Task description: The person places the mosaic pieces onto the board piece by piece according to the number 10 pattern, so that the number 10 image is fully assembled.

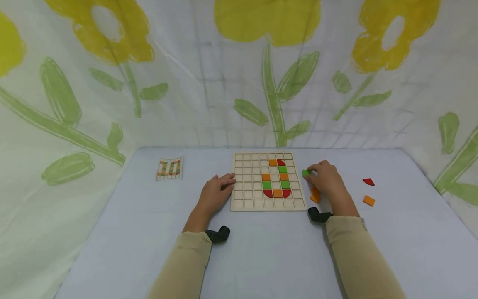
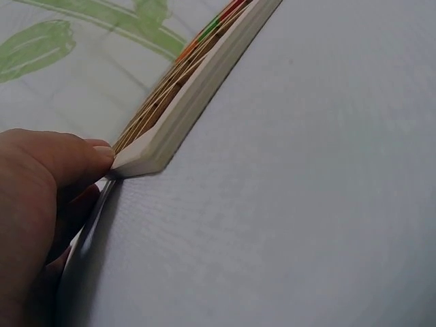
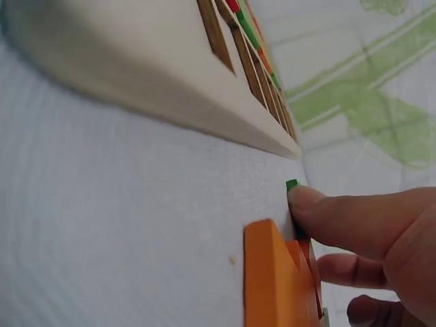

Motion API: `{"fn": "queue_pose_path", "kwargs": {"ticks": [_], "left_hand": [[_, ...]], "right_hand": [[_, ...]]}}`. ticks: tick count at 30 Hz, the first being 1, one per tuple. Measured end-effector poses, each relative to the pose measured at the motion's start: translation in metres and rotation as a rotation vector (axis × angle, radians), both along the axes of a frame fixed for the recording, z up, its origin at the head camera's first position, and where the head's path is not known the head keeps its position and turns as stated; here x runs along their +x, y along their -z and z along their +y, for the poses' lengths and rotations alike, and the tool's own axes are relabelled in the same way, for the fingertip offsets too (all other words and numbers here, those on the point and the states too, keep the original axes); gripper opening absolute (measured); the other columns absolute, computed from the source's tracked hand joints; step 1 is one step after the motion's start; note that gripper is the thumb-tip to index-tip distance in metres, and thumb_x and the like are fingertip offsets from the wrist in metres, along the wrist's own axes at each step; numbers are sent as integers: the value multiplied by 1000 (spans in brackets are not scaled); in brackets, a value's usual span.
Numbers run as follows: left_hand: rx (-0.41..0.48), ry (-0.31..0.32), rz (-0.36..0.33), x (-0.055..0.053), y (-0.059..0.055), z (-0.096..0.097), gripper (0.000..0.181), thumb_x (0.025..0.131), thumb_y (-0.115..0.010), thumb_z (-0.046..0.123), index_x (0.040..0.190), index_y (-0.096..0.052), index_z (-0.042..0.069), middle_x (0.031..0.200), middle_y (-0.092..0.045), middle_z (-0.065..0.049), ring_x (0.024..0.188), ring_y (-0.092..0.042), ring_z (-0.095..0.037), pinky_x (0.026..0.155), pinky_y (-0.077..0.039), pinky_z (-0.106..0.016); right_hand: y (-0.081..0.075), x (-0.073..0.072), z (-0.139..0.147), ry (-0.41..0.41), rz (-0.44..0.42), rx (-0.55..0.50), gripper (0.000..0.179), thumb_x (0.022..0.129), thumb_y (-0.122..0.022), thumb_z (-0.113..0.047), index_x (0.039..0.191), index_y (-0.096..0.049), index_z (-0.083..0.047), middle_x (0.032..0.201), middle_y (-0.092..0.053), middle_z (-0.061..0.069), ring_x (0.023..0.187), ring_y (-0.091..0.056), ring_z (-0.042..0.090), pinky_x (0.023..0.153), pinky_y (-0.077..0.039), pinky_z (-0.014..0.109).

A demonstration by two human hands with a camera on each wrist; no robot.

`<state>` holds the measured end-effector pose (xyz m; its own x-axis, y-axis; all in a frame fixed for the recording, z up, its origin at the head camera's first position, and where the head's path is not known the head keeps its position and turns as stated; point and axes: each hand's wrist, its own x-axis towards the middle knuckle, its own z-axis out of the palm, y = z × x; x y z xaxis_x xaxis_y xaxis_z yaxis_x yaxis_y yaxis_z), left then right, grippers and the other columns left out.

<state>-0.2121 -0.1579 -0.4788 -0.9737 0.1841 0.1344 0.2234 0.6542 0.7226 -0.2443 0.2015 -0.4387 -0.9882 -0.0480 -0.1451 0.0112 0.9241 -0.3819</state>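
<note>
A pale wooden grid board [image 1: 242,203] lies on the table, with orange, green and red pieces set in a hook-shaped pattern on its right half. My left hand [image 1: 216,193] rests at the board's left edge; its thumb [image 2: 85,160] touches the board's corner in the left wrist view. To the right of the board, my right hand [image 1: 328,180] pinches a small green tile [image 1: 306,172], partly hidden by the fingers. Orange tiles [image 1: 315,196] lie below that hand, and in the right wrist view a close orange tile [image 3: 262,272] stands out beside the thumb.
Farther right on the table [image 1: 261,249] lie a red quarter-round piece [image 1: 368,182] and an orange square tile [image 1: 369,200]. A pattern card [image 1: 169,168] with a coloured grid lies at the left. Behind the table hangs a white sheet [image 1: 179,104] painted with flowers.
</note>
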Motion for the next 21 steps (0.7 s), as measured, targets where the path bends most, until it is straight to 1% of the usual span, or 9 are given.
{"fn": "queue_pose_path", "kwargs": {"ticks": [3, 5, 7, 9, 10, 13, 16, 18, 21], "left_hand": [[-4, -2, 1, -1, -1, -1, 26, 96, -65, 18, 119, -72, 9, 138, -60, 5, 132, -53, -14, 124, -24, -36], [1, -10, -8, -1, 0, 0, 26, 96, -65, 18, 119, -72, 10, 138, -60, 6, 133, -52, -14, 124, -24, -36], [0, -14, -16, 0, 1, 1, 26, 95, -65, 18, 119, -72, 10, 137, -60, 6, 133, -52, -14, 124, -23, -36], [-4, -12, -16, 0, 2, 2, 26, 95, -65, 18, 119, -72, 10, 137, -60, 6, 133, -52, -14, 124, -23, -37], [-6, -11, -18, 0, 3, 3, 26, 95, -65, 18, 119, -72, 11, 137, -60, 7, 133, -52, -14, 124, -23, -37], [-15, -3, -17, 0, 4, 4, 26, 95, -65, 18, 120, -72, 11, 137, -60, 7, 133, -52, -14, 124, -23, -37], [-6, -7, -10, 1, 3, 4, 26, 95, -65, 17, 119, -72, 10, 137, -61, 6, 132, -53, -15, 124, -24, -38], [1, -10, 5, 2, 3, 3, 26, 95, -66, 16, 118, -72, 9, 136, -61, 4, 131, -54, -17, 124, -25, -39], [9, -11, 10, 2, 3, 2, 25, 95, -66, 16, 117, -73, 9, 135, -62, 4, 131, -55, -16, 124, -25, -38]], "right_hand": [[-2, 2, -2, 23, 11, -31, 41, 95, -63, -30, 123, -66, -1, 124, -53, 25, 111, -49, 43, 93, -48, 56], [-4, 2, -3, 46, -12, -71, 43, 96, -62, -33, 125, -65, -1, 125, -53, 24, 110, -49, 40, 95, -48, 55], [-6, 3, -5, 40, -28, -112, 45, 97, -61, -35, 126, -64, -1, 127, -53, 23, 111, -49, 39, 98, -47, 56], [-7, 2, -11, 8, -26, -152, 45, 97, -61, -36, 128, -63, -3, 127, -54, 22, 113, -50, 38, 101, -46, 56], [-8, 2, -14, -16, -23, -169, 45, 97, -62, -36, 128, -62, -3, 126, -55, 21, 112, -50, 37, 99, -47, 55], [-12, -1, -29, -109, -4, -179, 44, 96, -65, -34, 128, -64, -4, 110, -59, 16, 101, -53, 33, 86, -50, 47], [-16, -6, -49, -187, -18, -169, 41, 95, -66, -33, 127, -65, -7, 99, -60, 13, 88, -52, 27, 73, -47, 40], [-18, -11, -62, -225, -27, -151, 40, 94, -67, -33, 127, -66, -10, 104, -63, 13, 89, -56, 26, 74, -49, 40], [-19, -19, -80, -254, -53, -132, 40, 94, -67, -34, 126, -66, -11, 120, -65, 14, 99, -61, 28, 86, -54, 45]]}}
